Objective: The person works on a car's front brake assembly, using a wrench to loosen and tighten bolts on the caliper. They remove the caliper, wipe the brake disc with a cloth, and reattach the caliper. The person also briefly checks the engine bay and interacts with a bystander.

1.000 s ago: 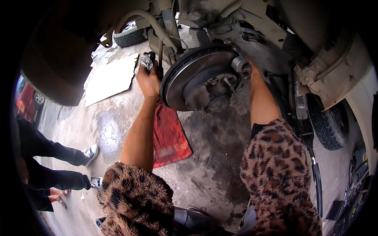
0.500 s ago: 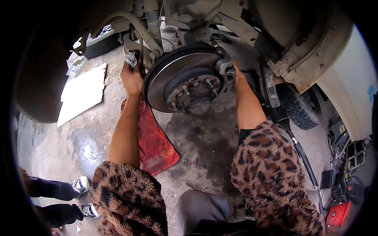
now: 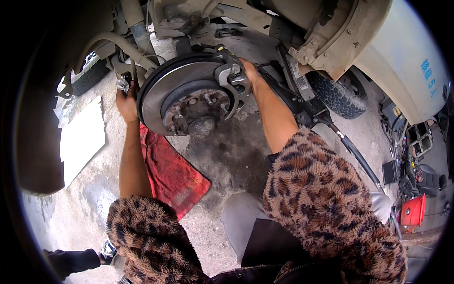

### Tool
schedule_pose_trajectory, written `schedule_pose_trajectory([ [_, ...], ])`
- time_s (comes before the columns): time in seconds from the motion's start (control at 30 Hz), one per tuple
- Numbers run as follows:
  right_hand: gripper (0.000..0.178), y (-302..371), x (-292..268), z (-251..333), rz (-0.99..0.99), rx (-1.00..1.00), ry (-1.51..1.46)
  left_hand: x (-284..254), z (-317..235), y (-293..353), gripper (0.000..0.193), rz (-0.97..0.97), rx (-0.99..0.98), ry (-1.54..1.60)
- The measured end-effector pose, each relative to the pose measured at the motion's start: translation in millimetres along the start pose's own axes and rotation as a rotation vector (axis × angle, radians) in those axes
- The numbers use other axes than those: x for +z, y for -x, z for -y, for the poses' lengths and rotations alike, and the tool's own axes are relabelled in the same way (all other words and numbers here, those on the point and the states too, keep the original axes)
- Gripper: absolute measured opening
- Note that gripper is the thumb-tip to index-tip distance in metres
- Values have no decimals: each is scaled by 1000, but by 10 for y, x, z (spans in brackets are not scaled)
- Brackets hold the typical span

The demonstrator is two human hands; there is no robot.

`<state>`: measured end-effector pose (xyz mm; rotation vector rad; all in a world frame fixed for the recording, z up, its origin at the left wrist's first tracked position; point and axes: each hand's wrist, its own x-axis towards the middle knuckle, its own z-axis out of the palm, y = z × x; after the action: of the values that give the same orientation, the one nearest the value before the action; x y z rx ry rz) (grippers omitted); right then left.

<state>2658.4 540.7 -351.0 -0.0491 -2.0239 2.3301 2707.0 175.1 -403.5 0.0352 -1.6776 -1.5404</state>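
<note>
A bare brake disc (image 3: pixel 163 87) with wheel studs around its hub (image 3: pixel 201 127) hangs in the wheel well. The grey brake caliper (image 3: pixel 232 78) straddles its right side. My right hand (image 3: pixel 249 71) grips the back of the caliper, its fingertips hidden behind the metal. At the disc's left edge my left hand (image 3: pixel 126 103) is closed around a small part with a dark round top and a pale, crumpled-looking side; its kind I cannot make out. A stained red cloth (image 3: pixel 170 170) lies on the ground below the disc.
A trolley jack (image 3: pixel 307 102) with a long handle stands right of the disc, before a tyre (image 3: pixel 338 92). White board (image 3: pixel 82 142) lies at left, near another person's shoe (image 3: pixel 108 248). Tools and a red container (image 3: pixel 413 211) sit far right. The fender (image 3: pixel 406 61) overhangs.
The view has shifted, so the disc, caliper and both hands appear farther left. Both hands keep their places at the disc and caliper. Less of the other person's legs shows.
</note>
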Motion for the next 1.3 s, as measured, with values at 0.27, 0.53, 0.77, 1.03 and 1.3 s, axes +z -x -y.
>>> schedule_pose_trajectory([
  [0.27,41,-42,-217,279,34,179,-184,291,-246,-117,31,102,-4,20],
  [0.53,39,-31,-529,660,83,5,37,79,-1043,-25,34,-82,-108,-304],
  [0.77,37,-216,-1067,1261,36,-370,344,1043,-2914,595,21,-46,63,-400],
  [1.03,48,-256,-1358,1943,465,-225,664,3122,-3699,991,38,-64,474,-1124],
  [1.3,36,-264,-1552,1775,681,-210,512,3242,-3754,1257,38,-104,467,-1153],
])
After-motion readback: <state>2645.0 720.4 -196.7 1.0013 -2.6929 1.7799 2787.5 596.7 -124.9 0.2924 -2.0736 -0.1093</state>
